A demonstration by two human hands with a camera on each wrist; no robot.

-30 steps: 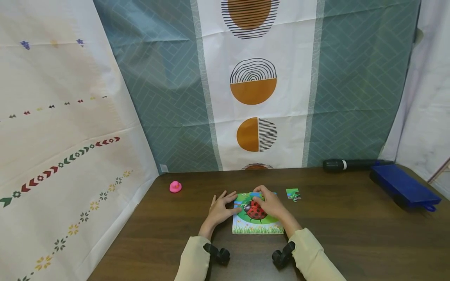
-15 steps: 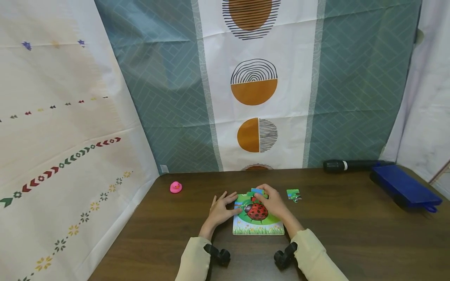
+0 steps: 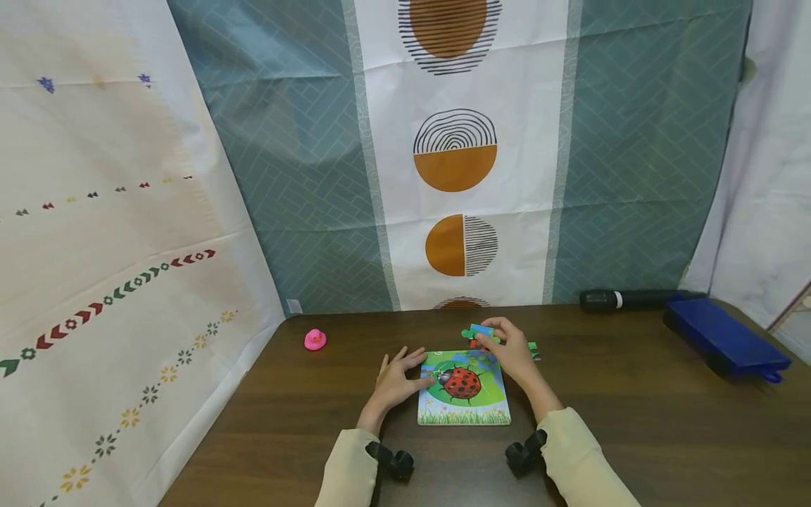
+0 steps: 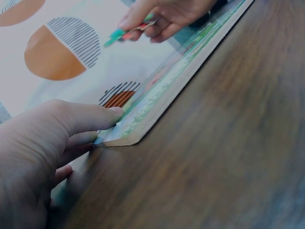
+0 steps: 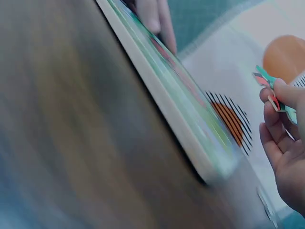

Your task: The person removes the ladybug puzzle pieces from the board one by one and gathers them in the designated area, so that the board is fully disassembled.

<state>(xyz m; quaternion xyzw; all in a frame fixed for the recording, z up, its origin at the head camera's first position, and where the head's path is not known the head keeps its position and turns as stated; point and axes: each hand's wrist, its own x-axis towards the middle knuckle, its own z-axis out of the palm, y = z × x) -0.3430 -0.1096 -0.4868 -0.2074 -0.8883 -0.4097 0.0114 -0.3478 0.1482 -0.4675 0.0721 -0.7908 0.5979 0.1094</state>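
Observation:
A square ladybug puzzle board lies on the brown table. My left hand rests at its left side with fingers spread and fairly straight, the thumb on the board's top face; the left wrist view shows the thumb at the edge. My right hand pinches a puzzle piece with blue, green and red parts, raised beyond the board's top right. The right wrist view shows that piece between thumb and fingers. Another green puzzle piece lies on the table, partly hidden by the right hand.
A pink rubber duck sits at the back left of the table. At the back right lie a blue flat tray-like object and a black cylinder with a white band. Patterned cloths hang behind and beside the table.
My right hand has lifted the puzzle piece off the board and carried it up and to the right, uncovering the ladybug picture. My left hand has stayed in place.

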